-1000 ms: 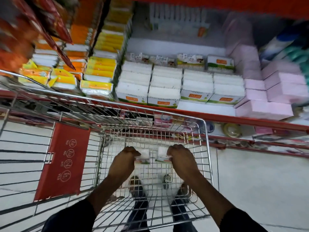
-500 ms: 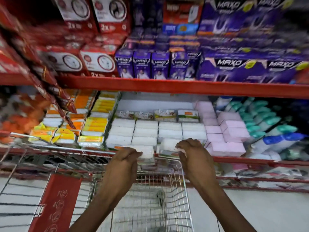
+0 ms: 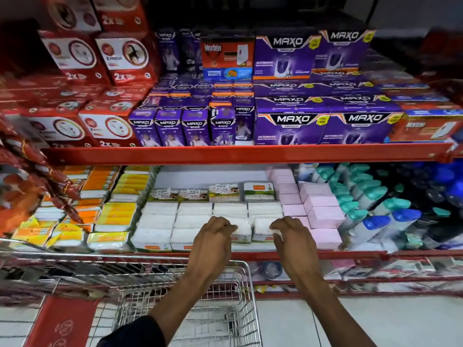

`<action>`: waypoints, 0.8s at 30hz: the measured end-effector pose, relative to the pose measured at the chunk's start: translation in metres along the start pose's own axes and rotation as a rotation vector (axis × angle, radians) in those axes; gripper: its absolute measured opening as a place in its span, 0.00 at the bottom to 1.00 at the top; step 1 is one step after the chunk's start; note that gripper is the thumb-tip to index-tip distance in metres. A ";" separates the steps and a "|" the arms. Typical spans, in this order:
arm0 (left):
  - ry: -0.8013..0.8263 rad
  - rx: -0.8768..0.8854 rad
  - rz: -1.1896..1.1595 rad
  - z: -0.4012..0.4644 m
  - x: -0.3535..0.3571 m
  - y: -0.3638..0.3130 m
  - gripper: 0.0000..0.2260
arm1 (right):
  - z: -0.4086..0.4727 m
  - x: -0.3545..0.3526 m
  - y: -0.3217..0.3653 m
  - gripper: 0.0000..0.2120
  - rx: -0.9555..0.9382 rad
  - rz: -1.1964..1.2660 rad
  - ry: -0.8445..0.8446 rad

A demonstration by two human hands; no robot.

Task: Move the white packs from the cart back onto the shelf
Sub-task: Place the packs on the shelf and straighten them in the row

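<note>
My left hand point(image 3: 213, 242) grips a white pack point(image 3: 241, 230) and my right hand point(image 3: 292, 237) grips a second white pack point(image 3: 261, 229). Both packs are held side by side at the front of the red shelf point(image 3: 325, 254), among the rows of stacked white packs point(image 3: 175, 221). The wire cart point(image 3: 225, 309) stands below my arms, right against the shelf front; the part of its basket that shows holds no packs.
Pink boxes point(image 3: 323, 216) sit right of the white packs, yellow and orange packs point(image 3: 115, 216) to the left. Purple and red boxes fill the upper shelf point(image 3: 250, 152). Blue and teal bottles point(image 3: 375, 221) stand far right. A red flap point(image 3: 60, 324) hangs on a second cart at left.
Both hands lifted the two white packs out of the cart basket and carried them up and forward to the shelf front. The view tilted upward with them.
</note>
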State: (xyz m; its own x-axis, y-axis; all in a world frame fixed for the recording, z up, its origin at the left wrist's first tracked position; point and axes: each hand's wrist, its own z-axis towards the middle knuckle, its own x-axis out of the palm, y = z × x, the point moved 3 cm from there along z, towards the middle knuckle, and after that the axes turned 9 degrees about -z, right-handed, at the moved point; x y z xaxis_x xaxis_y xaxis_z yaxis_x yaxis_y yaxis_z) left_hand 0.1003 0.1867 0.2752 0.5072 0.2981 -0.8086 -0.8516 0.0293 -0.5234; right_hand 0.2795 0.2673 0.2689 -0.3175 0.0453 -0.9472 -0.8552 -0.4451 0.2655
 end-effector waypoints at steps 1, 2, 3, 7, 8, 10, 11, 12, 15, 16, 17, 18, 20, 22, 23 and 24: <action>0.013 -0.013 0.011 0.001 0.005 0.002 0.16 | 0.001 0.005 -0.002 0.16 0.002 0.001 0.015; 0.029 -0.024 0.024 0.003 0.010 0.003 0.16 | 0.002 0.010 -0.005 0.16 0.004 -0.002 0.028; 0.043 -0.030 0.036 0.003 0.015 0.005 0.17 | 0.003 0.015 -0.006 0.16 0.008 -0.007 0.037; 0.075 -0.060 0.065 0.005 0.030 0.012 0.20 | 0.006 0.033 -0.009 0.18 0.028 -0.037 0.054; 0.078 -0.065 0.073 0.005 0.033 0.014 0.20 | 0.007 0.037 -0.010 0.19 0.032 -0.045 0.058; 0.087 -0.082 0.084 0.006 0.039 0.018 0.20 | 0.010 0.044 -0.012 0.21 0.038 -0.052 0.073; 0.092 -0.089 0.088 0.006 0.042 0.020 0.20 | 0.011 0.048 -0.013 0.21 0.039 -0.052 0.080; 0.098 -0.098 0.090 0.006 0.045 0.022 0.20 | 0.012 0.050 -0.014 0.21 0.039 -0.052 0.085; 0.123 -0.121 0.096 0.005 0.054 0.028 0.21 | 0.015 0.058 -0.014 0.20 0.038 -0.065 0.101; 0.126 -0.123 0.100 0.005 0.057 0.030 0.21 | 0.015 0.060 -0.015 0.20 0.035 -0.072 0.104; 0.129 -0.126 0.098 0.005 0.059 0.032 0.22 | 0.015 0.062 -0.015 0.20 0.031 -0.075 0.105; 0.132 -0.129 0.095 0.005 0.062 0.034 0.22 | 0.016 0.064 -0.015 0.19 0.028 -0.074 0.107; 0.136 -0.132 0.090 0.005 0.066 0.038 0.22 | 0.016 0.068 -0.017 0.19 0.022 -0.070 0.110; 0.138 -0.126 0.085 0.004 0.068 0.041 0.22 | 0.016 0.071 -0.017 0.20 0.012 -0.063 0.110; 0.140 -0.123 0.087 0.004 0.069 0.041 0.23 | 0.015 0.072 -0.018 0.20 0.007 -0.057 0.112; 0.141 -0.120 0.094 0.004 0.069 0.042 0.23 | 0.015 0.072 -0.018 0.21 0.004 -0.048 0.114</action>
State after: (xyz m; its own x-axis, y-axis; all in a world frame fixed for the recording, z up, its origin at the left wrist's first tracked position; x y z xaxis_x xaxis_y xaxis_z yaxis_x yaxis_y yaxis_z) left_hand 0.0995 0.2121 0.1984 0.4468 0.1576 -0.8806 -0.8785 -0.1085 -0.4652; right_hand 0.2661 0.2923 0.1988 -0.2276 -0.0358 -0.9731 -0.8699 -0.4415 0.2197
